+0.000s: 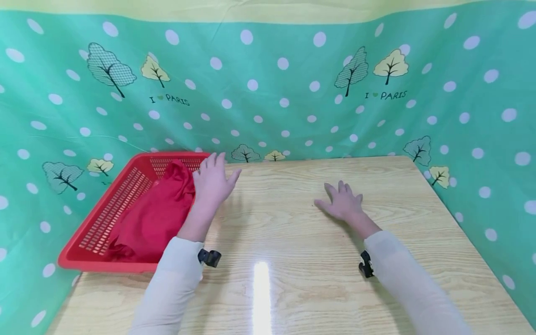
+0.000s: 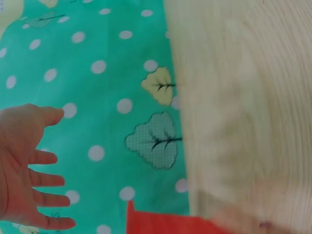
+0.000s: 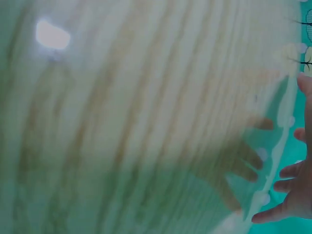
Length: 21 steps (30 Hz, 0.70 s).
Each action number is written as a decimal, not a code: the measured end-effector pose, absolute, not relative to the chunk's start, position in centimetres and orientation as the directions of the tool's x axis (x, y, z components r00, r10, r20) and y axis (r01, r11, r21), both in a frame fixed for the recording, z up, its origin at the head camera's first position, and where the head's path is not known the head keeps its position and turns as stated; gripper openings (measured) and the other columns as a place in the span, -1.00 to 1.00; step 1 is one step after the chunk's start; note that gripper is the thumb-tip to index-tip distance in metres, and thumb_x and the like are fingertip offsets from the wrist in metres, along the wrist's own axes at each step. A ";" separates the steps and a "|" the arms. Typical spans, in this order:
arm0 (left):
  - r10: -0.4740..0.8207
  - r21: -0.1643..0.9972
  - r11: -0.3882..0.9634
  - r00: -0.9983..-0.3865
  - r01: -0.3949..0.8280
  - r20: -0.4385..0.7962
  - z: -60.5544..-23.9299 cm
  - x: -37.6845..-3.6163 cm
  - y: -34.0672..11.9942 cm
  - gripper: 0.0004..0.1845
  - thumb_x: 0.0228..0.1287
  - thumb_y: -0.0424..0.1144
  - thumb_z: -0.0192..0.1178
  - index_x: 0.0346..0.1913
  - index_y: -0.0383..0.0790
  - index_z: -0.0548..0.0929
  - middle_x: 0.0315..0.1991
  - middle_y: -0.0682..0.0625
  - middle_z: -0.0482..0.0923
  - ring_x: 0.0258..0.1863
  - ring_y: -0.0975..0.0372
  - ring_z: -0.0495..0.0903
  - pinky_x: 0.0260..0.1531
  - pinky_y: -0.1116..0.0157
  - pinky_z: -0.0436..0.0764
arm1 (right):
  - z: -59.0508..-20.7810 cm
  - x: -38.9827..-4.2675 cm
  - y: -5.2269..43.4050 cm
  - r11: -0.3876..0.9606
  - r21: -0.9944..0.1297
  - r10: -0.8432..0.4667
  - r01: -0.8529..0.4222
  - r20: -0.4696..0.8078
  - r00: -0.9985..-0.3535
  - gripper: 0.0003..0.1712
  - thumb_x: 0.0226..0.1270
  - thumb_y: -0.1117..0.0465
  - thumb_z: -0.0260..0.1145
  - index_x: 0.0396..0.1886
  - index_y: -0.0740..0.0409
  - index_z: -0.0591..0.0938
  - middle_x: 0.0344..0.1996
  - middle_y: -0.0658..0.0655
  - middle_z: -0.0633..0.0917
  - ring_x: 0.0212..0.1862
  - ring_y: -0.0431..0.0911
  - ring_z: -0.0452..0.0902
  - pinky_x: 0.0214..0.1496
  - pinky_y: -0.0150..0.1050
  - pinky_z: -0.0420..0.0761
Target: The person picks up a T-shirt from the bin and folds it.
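My left hand (image 1: 212,181) hovers by the right rim of a red plastic basket (image 1: 71,253), its fingers spread and holding nothing. Inside the basket lies a bunched red cloth (image 1: 152,218), partly hidden by that hand and forearm. In the left wrist view the same hand (image 2: 24,170) shows straight, parted fingers, with a red corner of the basket (image 2: 170,223) at the bottom. Over the right half of the wooden table, my right hand (image 1: 343,202) is low with its fingers spread. The right wrist view shows this hand (image 3: 297,190) at the right edge, with nothing in it.
The pale wooden table (image 1: 289,223) reaches back to a green dotted curtain (image 1: 268,107) that also hangs along both sides. The basket takes up the table's left side. A bright light reflection lies on the tabletop near the front.
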<state>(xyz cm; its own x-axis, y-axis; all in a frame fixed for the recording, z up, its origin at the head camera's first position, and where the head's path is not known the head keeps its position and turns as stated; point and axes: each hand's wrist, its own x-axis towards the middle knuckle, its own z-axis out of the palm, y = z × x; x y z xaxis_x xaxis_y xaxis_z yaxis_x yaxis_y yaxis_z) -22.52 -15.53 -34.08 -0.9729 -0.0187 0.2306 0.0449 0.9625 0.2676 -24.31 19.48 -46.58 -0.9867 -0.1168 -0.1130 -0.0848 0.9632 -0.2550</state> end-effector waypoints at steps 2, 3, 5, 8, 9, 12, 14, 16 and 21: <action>-0.029 0.283 0.958 -0.974 0.037 0.224 -33.5 -22.0 -16.4 -0.27 0.29 0.17 0.02 0.36 -0.22 0.20 0.37 -0.24 0.15 0.34 -0.13 0.14 0.11 -0.24 0.25 | -46.8 -24.2 19.5 0.965 -0.246 -0.122 -0.088 -0.123 -0.985 -0.01 0.19 -0.51 -0.13 0.46 -0.02 0.10 0.42 0.46 -0.01 0.41 0.40 -0.14 0.13 0.58 -0.05; -0.033 0.288 0.957 -0.974 0.033 0.223 -33.3 -21.8 -16.8 -0.28 0.29 0.16 0.02 0.35 -0.23 0.21 0.37 -0.24 0.15 0.34 -0.13 0.14 0.10 -0.24 0.25 | -46.9 -24.1 19.5 0.967 -0.239 -0.124 -0.090 -0.129 -0.984 -0.01 0.19 -0.51 -0.14 0.46 -0.02 0.11 0.41 0.46 0.00 0.41 0.40 -0.13 0.13 0.58 -0.04; -0.045 0.296 0.955 -0.975 0.022 0.218 -32.8 -21.3 -17.7 -0.29 0.28 0.12 0.05 0.36 -0.23 0.21 0.36 -0.24 0.16 0.33 -0.14 0.16 0.09 -0.24 0.26 | -47.0 -24.0 19.6 0.969 -0.231 -0.125 -0.092 -0.135 -0.983 -0.02 0.20 -0.51 -0.14 0.46 -0.02 0.12 0.41 0.47 0.02 0.41 0.40 -0.13 0.13 0.58 -0.04; -0.069 0.302 0.953 -0.975 -0.002 0.209 -32.0 -20.7 -19.1 -0.29 0.26 0.07 0.09 0.36 -0.23 0.21 0.35 -0.25 0.18 0.29 -0.17 0.18 0.08 -0.25 0.28 | -47.0 -24.0 19.6 0.971 -0.221 -0.125 -0.092 -0.142 -0.982 -0.03 0.21 -0.50 -0.14 0.45 -0.01 0.12 0.40 0.47 0.03 0.41 0.40 -0.13 0.12 0.58 -0.03; -0.077 0.304 0.953 -0.976 -0.012 0.203 -31.8 -20.4 -19.5 -0.28 0.25 0.07 0.10 0.36 -0.23 0.21 0.34 -0.26 0.18 0.28 -0.18 0.19 0.08 -0.25 0.28 | -47.0 -24.0 19.6 0.971 -0.220 -0.125 -0.091 -0.144 -0.982 -0.03 0.21 -0.50 -0.14 0.46 -0.01 0.12 0.40 0.47 0.03 0.41 0.40 -0.13 0.12 0.58 -0.04; -0.095 0.305 0.952 -0.979 -0.037 0.178 -31.4 -19.8 -20.9 -0.24 0.23 0.07 0.13 0.38 -0.24 0.18 0.33 -0.30 0.18 0.25 -0.22 0.20 0.08 -0.29 0.27 | -46.9 -24.1 19.5 0.971 -0.223 -0.121 -0.086 -0.149 -0.981 -0.03 0.22 -0.49 -0.14 0.46 0.00 0.12 0.41 0.47 0.01 0.42 0.39 -0.15 0.13 0.58 -0.06; -0.097 0.296 0.954 -0.982 -0.045 0.163 -31.3 -19.4 -21.8 -0.22 0.21 0.07 0.15 0.38 -0.26 0.17 0.32 -0.32 0.18 0.24 -0.24 0.20 0.08 -0.31 0.27 | -46.9 -24.0 19.5 0.970 -0.229 -0.119 -0.083 -0.147 -0.982 -0.04 0.22 -0.48 -0.13 0.46 0.01 0.12 0.41 0.47 0.01 0.42 0.40 -0.16 0.13 0.58 -0.08; -0.092 0.289 0.956 -0.984 -0.046 0.149 -31.3 -19.0 -22.8 -0.20 0.18 0.06 0.19 0.38 -0.28 0.18 0.30 -0.34 0.19 0.22 -0.25 0.21 0.06 -0.33 0.28 | -47.0 -23.9 19.4 0.969 -0.235 -0.118 -0.082 -0.146 -0.982 -0.04 0.22 -0.47 -0.12 0.46 0.01 0.12 0.41 0.48 0.00 0.42 0.40 -0.16 0.14 0.58 -0.09; -0.080 0.295 0.954 -0.993 -0.051 0.089 -31.2 -18.0 -25.0 -0.14 0.11 0.08 0.26 0.36 -0.31 0.19 0.25 -0.37 0.22 0.17 -0.26 0.24 -0.01 -0.32 0.36 | -47.1 -23.9 19.3 0.967 -0.242 -0.121 -0.082 -0.152 -0.981 -0.03 0.23 -0.48 -0.13 0.46 0.01 0.11 0.41 0.49 -0.03 0.42 0.41 -0.19 0.15 0.58 -0.12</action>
<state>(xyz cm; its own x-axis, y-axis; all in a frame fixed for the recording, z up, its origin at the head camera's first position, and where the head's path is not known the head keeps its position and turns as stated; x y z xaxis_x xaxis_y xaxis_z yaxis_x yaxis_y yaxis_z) -18.03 -24.95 -31.24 -0.9928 -0.0804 0.0886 -0.0509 0.9541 0.2953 -23.86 19.31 -47.12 -0.9810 -0.1210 -0.1517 -0.0818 0.9668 -0.2423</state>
